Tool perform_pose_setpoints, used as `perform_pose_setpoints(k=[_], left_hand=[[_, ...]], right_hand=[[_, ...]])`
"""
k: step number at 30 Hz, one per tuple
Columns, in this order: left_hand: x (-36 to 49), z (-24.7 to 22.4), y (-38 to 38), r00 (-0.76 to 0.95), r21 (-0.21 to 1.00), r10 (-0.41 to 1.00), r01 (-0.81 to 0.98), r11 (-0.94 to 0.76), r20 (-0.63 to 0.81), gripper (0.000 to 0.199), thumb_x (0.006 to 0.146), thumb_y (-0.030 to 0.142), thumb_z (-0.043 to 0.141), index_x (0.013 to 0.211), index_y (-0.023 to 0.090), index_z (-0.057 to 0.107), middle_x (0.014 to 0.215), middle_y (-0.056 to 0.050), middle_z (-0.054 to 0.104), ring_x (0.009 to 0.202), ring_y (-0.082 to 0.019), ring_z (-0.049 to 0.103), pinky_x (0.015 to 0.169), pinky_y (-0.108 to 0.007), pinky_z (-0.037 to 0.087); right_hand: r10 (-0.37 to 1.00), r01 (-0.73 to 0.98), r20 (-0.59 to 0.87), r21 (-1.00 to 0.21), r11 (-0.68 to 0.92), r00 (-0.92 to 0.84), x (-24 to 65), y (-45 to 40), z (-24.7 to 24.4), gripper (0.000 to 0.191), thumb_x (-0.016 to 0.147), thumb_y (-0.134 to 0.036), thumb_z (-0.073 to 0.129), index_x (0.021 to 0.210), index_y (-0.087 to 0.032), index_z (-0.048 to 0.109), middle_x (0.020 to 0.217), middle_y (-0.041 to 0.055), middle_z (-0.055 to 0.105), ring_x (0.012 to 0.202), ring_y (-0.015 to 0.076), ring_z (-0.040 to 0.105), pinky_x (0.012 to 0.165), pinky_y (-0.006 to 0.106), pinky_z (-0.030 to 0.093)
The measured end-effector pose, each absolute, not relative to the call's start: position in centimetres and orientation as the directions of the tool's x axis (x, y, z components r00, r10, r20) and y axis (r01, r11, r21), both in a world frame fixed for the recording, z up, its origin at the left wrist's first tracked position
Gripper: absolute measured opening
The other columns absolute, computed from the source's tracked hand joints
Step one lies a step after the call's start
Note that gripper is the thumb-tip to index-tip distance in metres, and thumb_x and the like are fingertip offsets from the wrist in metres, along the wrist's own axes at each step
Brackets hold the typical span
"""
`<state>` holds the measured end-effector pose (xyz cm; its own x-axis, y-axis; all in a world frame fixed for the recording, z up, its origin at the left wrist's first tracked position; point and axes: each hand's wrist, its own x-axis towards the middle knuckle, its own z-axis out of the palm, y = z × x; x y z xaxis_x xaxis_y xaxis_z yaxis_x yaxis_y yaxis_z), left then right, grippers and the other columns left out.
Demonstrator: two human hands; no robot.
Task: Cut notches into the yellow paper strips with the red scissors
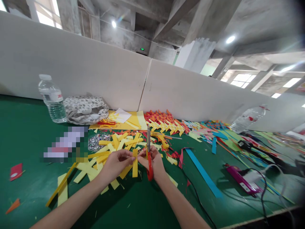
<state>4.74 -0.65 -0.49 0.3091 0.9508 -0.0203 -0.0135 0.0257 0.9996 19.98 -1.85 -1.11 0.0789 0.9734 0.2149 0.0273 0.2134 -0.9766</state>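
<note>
A short yellow paper strip (pixel 135 168) stands upright between my hands, above the green table. My left hand (pixel 118 163) pinches it from the left with thumb and forefinger. My right hand (pixel 156 163) holds red-handled scissors (pixel 150 165), their blades pointing up and away from me. The thumb and fingertips of that same hand reach the right side of the strip; whether they grip it is unclear. Behind and to the left of my hands lies a loose heap of yellow paper strips (pixel 116 141). A pack of googly eyes (pixel 96 141) rests beside the heap.
Woven paper fish shapes (pixel 164 124) lie along the white partition (pixel 95 66). Water bottles stand at left (pixel 53 101) and lean at right (pixel 249 119). A blue strip (pixel 202 171), black cable (pixel 193 187) and purple power strip (pixel 243 181) occupy the right side of the green table (pixel 147 206).
</note>
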Motion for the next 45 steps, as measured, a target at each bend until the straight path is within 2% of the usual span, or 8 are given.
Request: perform_pose_setpoints(k=[4,9,17,25,31,34,41,45], left_hand=[[4.8,-0.7,-0.7,0.304,1.000,0.953,-0.017,-0.005,0.010,0.014,0.061,0.030,0.064,0.068,0.018,0.061,0.061,-0.001,0.062,0.058,-0.015,0.058,0.056,-0.024,0.044],[4.5,-0.9,-0.5,0.263,0.999,0.965,-0.036,-0.008,0.017,0.016,0.061,0.032,0.064,0.070,0.018,0.061,0.061,0.000,0.063,0.059,-0.014,0.058,0.057,-0.024,0.044],[4.5,-0.5,-0.2,0.217,0.976,0.974,-0.190,0.104,-0.061,0.021,0.057,0.031,0.069,0.069,0.016,0.060,0.060,0.000,0.061,0.053,-0.011,0.055,0.055,-0.022,0.044],[4.4,-0.1,-0.4,0.233,0.959,0.964,-0.218,0.180,-0.128,0.023,0.059,0.034,0.068,0.071,0.016,0.061,0.067,-0.001,0.062,0.059,-0.011,0.057,0.057,-0.021,0.044],[4.3,0.0,-0.3,0.214,0.965,0.971,-0.215,0.151,-0.104,0.023,0.060,0.037,0.066,0.070,0.016,0.062,0.067,-0.002,0.061,0.058,-0.012,0.057,0.058,-0.022,0.046],[4.1,0.0,-0.2,0.187,0.962,0.980,-0.246,0.120,-0.074,0.023,0.062,0.037,0.065,0.073,0.016,0.062,0.069,-0.002,0.061,0.064,-0.013,0.058,0.063,-0.023,0.048],[3.8,0.5,-0.3,0.112,0.963,0.991,-0.254,0.094,-0.067,0.026,0.062,0.037,0.065,0.077,0.017,0.061,0.075,-0.003,0.062,0.071,-0.015,0.059,0.065,-0.026,0.049],[3.8,0.8,-0.3,0.114,0.967,0.992,-0.241,0.084,-0.058,0.027,0.061,0.038,0.065,0.078,0.017,0.060,0.071,-0.002,0.062,0.071,-0.016,0.060,0.065,-0.026,0.049]], right_hand=[[0.975,0.068,0.215,-0.975,0.211,0.061,19.9,-1.9,-1.1,0.033,0.054,-0.017,0.069,0.072,-0.022,0.041,0.062,-0.0057,0.058,0.060,0.0131,0.059,0.061,0.027,0.048],[0.975,0.033,0.204,-0.979,0.202,0.086,19.9,-1.7,-1.2,0.036,0.051,-0.018,0.072,0.070,-0.022,0.042,0.060,-0.0061,0.057,0.057,0.0125,0.058,0.058,0.026,0.047],[0.994,0.007,0.107,-0.994,0.107,-0.013,19.7,-2.3,-0.9,0.039,0.051,-0.020,0.074,0.073,-0.021,0.042,0.060,-0.0054,0.057,0.057,0.0114,0.057,0.059,0.025,0.047],[0.994,0.061,0.112,-0.992,0.113,-0.021,19.5,-2.4,-1.3,0.037,0.053,-0.022,0.073,0.073,-0.021,0.042,0.063,-0.0051,0.056,0.055,0.0095,0.054,0.055,0.022,0.044],[0.995,0.143,0.095,-0.985,0.100,-0.043,19.5,-2.9,-1.0,0.036,0.053,-0.026,0.073,0.075,-0.021,0.044,0.066,-0.0044,0.056,0.058,0.0110,0.055,0.057,0.024,0.046],[0.996,0.154,0.080,-0.984,0.086,-0.047,19.5,-3.0,-1.1,0.036,0.053,-0.027,0.073,0.075,-0.021,0.045,0.066,-0.0043,0.057,0.059,0.0112,0.055,0.057,0.024,0.046],[0.995,0.079,0.096,-0.992,0.098,-0.030,19.7,-2.5,-1.5,0.038,0.053,-0.025,0.074,0.076,-0.021,0.044,0.065,-0.0043,0.057,0.058,0.0115,0.056,0.058,0.026,0.048],[0.997,0.032,0.082,-0.996,0.083,-0.006,19.7,-2.3,-1.6,0.040,0.050,-0.024,0.076,0.074,-0.021,0.043,0.060,-0.0060,0.056,0.054,0.0114,0.056,0.056,0.027,0.049]])
